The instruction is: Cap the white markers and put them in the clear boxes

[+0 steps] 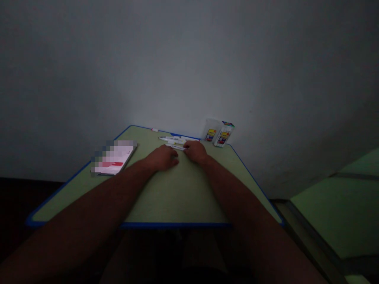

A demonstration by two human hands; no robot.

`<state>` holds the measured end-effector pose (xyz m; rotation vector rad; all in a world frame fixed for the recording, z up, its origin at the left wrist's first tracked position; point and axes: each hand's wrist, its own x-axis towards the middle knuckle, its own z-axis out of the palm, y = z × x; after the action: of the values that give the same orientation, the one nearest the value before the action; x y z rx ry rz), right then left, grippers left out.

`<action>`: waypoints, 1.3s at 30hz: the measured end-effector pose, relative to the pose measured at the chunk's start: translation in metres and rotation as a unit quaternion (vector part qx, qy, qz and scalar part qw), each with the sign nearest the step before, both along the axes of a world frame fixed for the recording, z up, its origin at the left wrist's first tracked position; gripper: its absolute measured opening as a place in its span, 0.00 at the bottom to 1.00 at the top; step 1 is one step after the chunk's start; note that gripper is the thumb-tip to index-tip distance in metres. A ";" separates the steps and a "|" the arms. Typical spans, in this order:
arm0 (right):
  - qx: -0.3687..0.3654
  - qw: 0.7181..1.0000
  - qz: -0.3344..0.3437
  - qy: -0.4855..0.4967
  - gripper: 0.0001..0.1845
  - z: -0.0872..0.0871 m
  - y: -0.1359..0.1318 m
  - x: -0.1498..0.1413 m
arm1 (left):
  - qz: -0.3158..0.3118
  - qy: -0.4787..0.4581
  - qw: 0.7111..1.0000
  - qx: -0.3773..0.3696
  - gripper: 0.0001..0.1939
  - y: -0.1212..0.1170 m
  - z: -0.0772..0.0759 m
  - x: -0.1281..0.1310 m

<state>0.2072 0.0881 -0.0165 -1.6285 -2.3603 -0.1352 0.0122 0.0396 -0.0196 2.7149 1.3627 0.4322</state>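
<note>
A white marker [177, 147] lies crosswise on the table between my hands. My right hand [196, 151] is closed at its right end, fingertips pinching it. My left hand [162, 157] rests at the left end with thumb and fingers apart and curved; its far fingers are partly hidden, and it does not appear to grip anything. Just behind, several more white markers [171, 139] lie loosely side by side, one with a dark tip pointing left. A small white and red marker cap [154, 129] sits farther back on the left.
Two clear plastic cases lean near the wall at the back right: one looks see-through [211, 132], the other holds colour-tipped markers [224, 135]. A phone or tablet [117, 157] lies on the left. Blue edging borders the pale table [180, 197]; a wall [177, 71] stands behind.
</note>
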 end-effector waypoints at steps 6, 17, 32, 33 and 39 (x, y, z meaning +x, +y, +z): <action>-0.027 1.000 -0.009 0.004 0.11 0.006 -0.020 0.017 | 0.007 0.008 1.000 -0.005 0.22 -0.001 0.001 0.000; -0.053 0.996 -0.026 0.073 0.10 -0.001 -0.040 0.046 | 0.004 0.031 1.000 -0.006 0.26 -0.001 0.002 -0.003; -0.084 0.993 -0.017 0.077 0.12 0.005 -0.042 0.062 | 0.223 -0.053 0.972 -0.048 0.20 0.018 0.006 -0.009; -0.089 0.993 -0.027 0.073 0.11 0.007 -0.043 0.062 | 0.232 -0.053 0.970 -0.045 0.21 0.023 0.006 -0.010; -0.088 0.993 -0.054 0.063 0.12 0.011 -0.047 0.061 | 0.197 -0.024 0.979 0.038 0.21 0.044 0.000 -0.011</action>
<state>0.2685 0.0415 -0.0052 -1.7879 -2.2447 0.1568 0.0012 0.0836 -0.0196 2.4621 1.9105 0.5810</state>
